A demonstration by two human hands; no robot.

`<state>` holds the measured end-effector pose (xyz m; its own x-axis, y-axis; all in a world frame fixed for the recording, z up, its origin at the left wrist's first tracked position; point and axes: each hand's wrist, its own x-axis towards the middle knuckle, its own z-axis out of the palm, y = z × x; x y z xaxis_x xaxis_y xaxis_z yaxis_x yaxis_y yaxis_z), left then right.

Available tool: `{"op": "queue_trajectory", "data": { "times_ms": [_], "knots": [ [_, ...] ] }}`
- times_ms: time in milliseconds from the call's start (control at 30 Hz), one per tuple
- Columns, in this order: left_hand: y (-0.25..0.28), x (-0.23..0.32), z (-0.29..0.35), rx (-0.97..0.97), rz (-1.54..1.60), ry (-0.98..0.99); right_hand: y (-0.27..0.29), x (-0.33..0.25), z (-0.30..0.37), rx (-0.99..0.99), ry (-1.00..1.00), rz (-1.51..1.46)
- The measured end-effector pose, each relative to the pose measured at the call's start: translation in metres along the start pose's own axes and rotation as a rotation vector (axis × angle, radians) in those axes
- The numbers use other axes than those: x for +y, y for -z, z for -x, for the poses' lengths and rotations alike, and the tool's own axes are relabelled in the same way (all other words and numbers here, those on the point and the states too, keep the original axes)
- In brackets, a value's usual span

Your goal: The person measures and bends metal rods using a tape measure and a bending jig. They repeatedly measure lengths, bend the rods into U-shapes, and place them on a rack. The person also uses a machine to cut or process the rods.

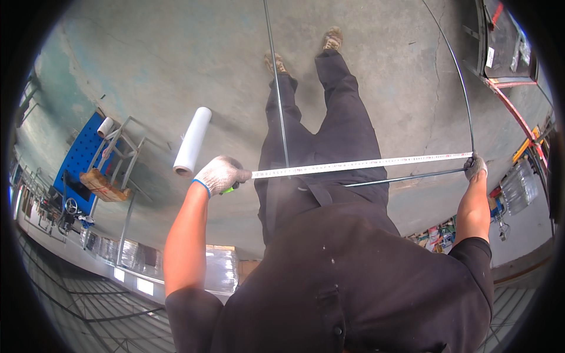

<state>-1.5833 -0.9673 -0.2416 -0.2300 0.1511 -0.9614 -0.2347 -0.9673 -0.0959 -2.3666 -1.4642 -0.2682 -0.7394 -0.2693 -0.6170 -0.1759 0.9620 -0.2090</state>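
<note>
A white tape measure blade [362,165] is stretched across in front of my body, above my dark trousers. My left hand [220,175], in a pale knit glove, is closed around the tape's case [228,190]; only a bit of green shows beneath it. At the blade's far right end, my gloved right hand [475,167] grips the tape against the corner of a thin dark metal rod frame. One long rod [461,67] runs forward from that hand, and a short rod [412,177] goes left below the tape. Another long rod [275,70] meets the tape near its left part.
On the floor beyond my left hand lies a white plastic roll [193,141]. A metal stand [126,159] and a blue perforated panel [79,154] are at the left. A red metal frame [521,120] stands at the right. Wrapped stacks [222,267] appear behind me.
</note>
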Motion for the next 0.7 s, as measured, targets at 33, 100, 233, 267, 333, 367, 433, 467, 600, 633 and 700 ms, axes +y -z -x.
{"op": "queue_trajectory", "data": {
  "times_ms": [33, 100, 233, 267, 333, 367, 433, 467, 600, 633, 700],
  "knots": [
    [0.001, 0.0, -0.001, -0.007, -0.006, 0.001, -0.001, -0.002, 0.0, 0.0, -0.012, -0.002],
    [0.002, 0.002, -0.001, -0.014, -0.014, 0.007, -0.001, -0.004, 0.001, -0.001, -0.034, -0.006],
    [0.006, 0.001, 0.0, -0.017, -0.014, -0.016, 0.001, -0.005, 0.0, 0.015, 0.007, -0.012],
    [0.005, -0.002, 0.0, -0.016, -0.012, -0.035, 0.005, -0.003, 0.001, 0.026, 0.011, -0.013],
    [0.005, -0.005, 0.0, 0.003, -0.054, -0.057, -0.003, 0.003, 0.01, 0.03, 0.042, -0.065],
    [0.006, -0.006, 0.001, 0.007, -0.099, -0.096, -0.009, 0.003, 0.023, 0.024, 0.076, -0.11],
    [0.007, -0.018, 0.0, 0.063, -0.107, -0.192, -0.007, -0.003, 0.046, -0.078, 0.086, -0.369],
    [0.006, -0.017, 0.006, 0.081, -0.027, -0.174, 0.002, -0.016, 0.057, -0.217, 0.05, -0.508],
    [0.01, -0.018, 0.023, 0.111, 0.233, -0.22, 0.022, -0.056, 0.137, -0.738, 0.003, -0.797],
    [0.01, -0.026, 0.015, 0.123, 0.299, -0.288, 0.031, -0.066, 0.153, -0.867, 0.06, -0.818],
    [0.022, -0.023, 0.018, 0.178, 0.35, -0.379, 0.048, -0.082, 0.177, -1.116, 0.195, -0.855]
  ]
}}
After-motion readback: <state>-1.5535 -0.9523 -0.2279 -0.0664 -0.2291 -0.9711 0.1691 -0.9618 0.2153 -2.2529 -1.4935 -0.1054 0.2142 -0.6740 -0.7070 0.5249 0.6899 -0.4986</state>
